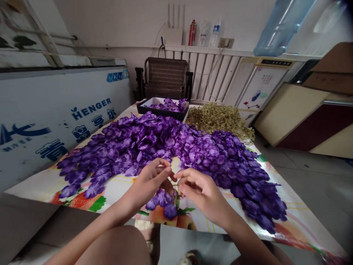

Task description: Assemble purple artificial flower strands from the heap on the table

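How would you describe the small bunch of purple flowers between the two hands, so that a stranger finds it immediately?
Look at the table with the fruit-print cloth, crossed by a wide heap of purple flowers. At its near edge the left hand and right hand meet, pinching the small bunch from above. Unlike the heap, it sits alone, apart from all the other flowers.

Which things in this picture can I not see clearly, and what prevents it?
1. Head view: what the left hand and right hand pinch between them is hidden by the hands themselves; a purple flower sprig shows just below.
2. Head view: the labels of the far bottles are too small to read.
3. Head view: the water jug is cut off by the top edge.
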A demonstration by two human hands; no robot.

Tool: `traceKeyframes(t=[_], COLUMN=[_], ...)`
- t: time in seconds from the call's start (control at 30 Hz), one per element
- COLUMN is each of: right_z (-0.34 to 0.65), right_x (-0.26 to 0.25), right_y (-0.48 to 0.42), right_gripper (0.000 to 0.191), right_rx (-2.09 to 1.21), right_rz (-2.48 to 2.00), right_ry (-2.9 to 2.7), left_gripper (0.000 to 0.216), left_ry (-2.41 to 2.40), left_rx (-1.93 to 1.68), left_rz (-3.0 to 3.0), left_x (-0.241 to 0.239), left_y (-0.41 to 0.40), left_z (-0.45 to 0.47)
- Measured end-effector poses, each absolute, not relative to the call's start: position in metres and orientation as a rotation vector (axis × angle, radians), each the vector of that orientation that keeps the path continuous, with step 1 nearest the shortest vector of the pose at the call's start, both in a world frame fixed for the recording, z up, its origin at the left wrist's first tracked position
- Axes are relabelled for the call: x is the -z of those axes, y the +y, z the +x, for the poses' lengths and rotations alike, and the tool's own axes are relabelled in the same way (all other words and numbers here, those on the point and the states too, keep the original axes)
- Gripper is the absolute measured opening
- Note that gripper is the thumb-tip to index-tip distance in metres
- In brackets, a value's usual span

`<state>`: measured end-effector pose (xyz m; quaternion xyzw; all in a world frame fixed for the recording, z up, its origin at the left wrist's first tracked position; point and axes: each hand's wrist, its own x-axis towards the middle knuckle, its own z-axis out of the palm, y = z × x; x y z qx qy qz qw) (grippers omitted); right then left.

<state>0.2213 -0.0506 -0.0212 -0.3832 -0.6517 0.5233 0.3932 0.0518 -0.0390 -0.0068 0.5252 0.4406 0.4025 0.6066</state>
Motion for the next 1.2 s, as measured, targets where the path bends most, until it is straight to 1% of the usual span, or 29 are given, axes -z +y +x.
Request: traceKeyframes(t=[0.1,0.17,0.3,0.37,0.4,0.5,0.63,0.73,0.83,0.93,1.13,1.2], right_z=[0.221,0.219,0.212,0.208,0.206,0.202,0.199,0.197,0.193,0.189,0.185,0.190], right_x=[0.024,0.026,0.032,0.037,0.038,0.041,0.040,0.039,0.039,0.038,0.037,0.037], right_y=[-0.046,-0.046,-0.048,-0.048,-0.048,-0.047,-0.047,-0.048,-0.049,-0.051,-0.048,-0.039], right_gripper=[0.013,0.008,0.008,0.014,0.018,0.029,0.033,0.027,0.015,0.014,0.014,0.015], right_rx=[-1.476,-1.546,-1.765,-1.811,-1.807,-1.758,-1.740,-1.649,-1.400,-1.172,-1.177,-1.078], right_rz=[-0.971,-0.967,-0.899,-0.855,-0.837,-0.843,-0.904,-0.961,-1.024,-1.056,-1.032,-1.064], right_ry=[-1.465,-1.391,-1.213,-1.104,-1.061,-1.018,-1.122,-1.252,-1.476,-1.674,-1.800,-1.927], left_gripper=[0.035,0.036,0.019,0.013,0.014,0.023,0.023,0.020,0.021,0.022,0.019,0.019], left_ry=[0.939,0.936,1.092,1.126,1.119,1.024,0.902,0.941,1.048,1.124,1.153,1.136], left_rx=[-0.914,-0.839,-0.771,-0.773,-0.758,-0.754,-0.851,-0.776,-0.693,-0.617,-0.397,-0.385], left_rz=[1.315,1.408,1.822,2.103,2.217,2.319,2.084,1.894,1.801,1.881,2.049,2.073], left_x=[0.008,0.011,0.012,0.008,0.005,-0.002,-0.003,0.001,0.005,0.009,0.014,0.014], left_y=[-0.040,-0.041,-0.039,-0.038,-0.038,-0.040,-0.042,-0.043,-0.045,-0.045,-0.045,-0.045], left_z=[0.051,0.049,0.044,0.041,0.040,0.037,0.037,0.037,0.034,0.028,0.015,0.013])
